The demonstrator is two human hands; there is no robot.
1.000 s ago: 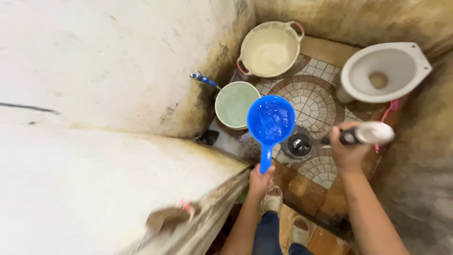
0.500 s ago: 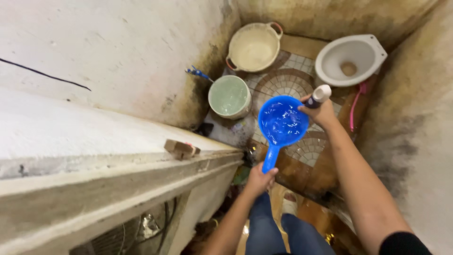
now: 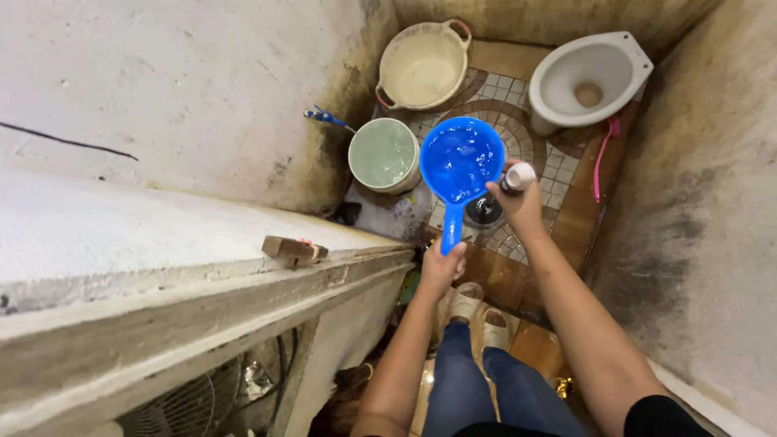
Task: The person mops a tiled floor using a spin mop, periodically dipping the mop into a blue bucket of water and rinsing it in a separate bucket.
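Overhead, head view: left hand (image 3: 439, 271) grips the handle of a blue dipper (image 3: 460, 159) holding water, bowl out ahead. Right hand (image 3: 518, 212) wraps a white-capped bottle (image 3: 518, 176) just right of the bowl's rim. Bucket (image 3: 383, 154) sits left of the dipper, toilet (image 3: 587, 77) beyond. Best to keep the dipper level and the bottle close over the bowl.

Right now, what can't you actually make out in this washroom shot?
Head view only:
- White-capped bottle: the right hand covers its body, so its kind stays unknown.
- Floor drain: partly behind the blue dipper and that hand.
- Fan: cut off by the bottom edge, shadowed under the ledge.
- Small block on the ledge: too small to identify.
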